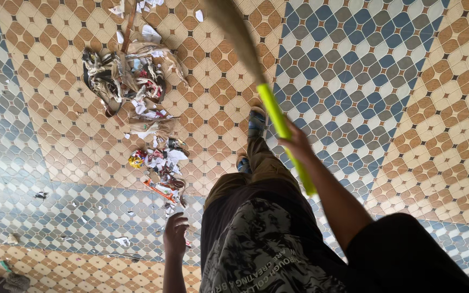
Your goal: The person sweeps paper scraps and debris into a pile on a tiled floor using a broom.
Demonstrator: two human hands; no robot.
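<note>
My right hand (pixel 298 144) grips the bright green handle of a soft grass broom (pixel 278 116), whose tan bristles (pixel 233 30) reach toward the top of the view. My left hand (pixel 176 234) hangs loose beside my hip with fingers slightly curled and holds nothing. A pile of swept litter (pixel 128 78) with torn paper, wrappers and brown scraps lies on the patterned tile floor, to the left of the bristles. A smaller cluster of wrappers (pixel 161 165) lies just above my left hand.
My feet in blue sandals (pixel 256 122) stand on the tiled floor (pixel 386 81), which has orange and blue-grey bands. Small bits of paper (pixel 121 241) are scattered at the lower left, near a dark object (pixel 12 281) in the corner.
</note>
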